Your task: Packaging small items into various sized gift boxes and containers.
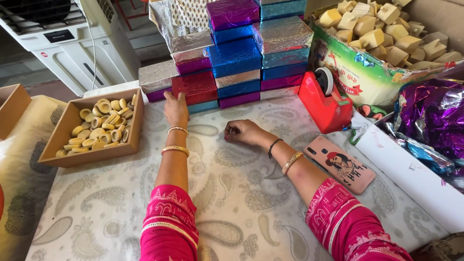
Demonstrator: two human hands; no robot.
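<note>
Head view, looking down at a paisley-patterned table [251, 203]. Left hand [176, 108] lies flat, fingers open, fingertips touching the red foil-wrapped box [194, 87] at the foot of a stack of shiny wrapped boxes [251, 48]. Right hand [241, 130] rests curled shut, holding nothing, just before that stack. A red tape dispenser [325, 104] stands right of the stack.
</note>
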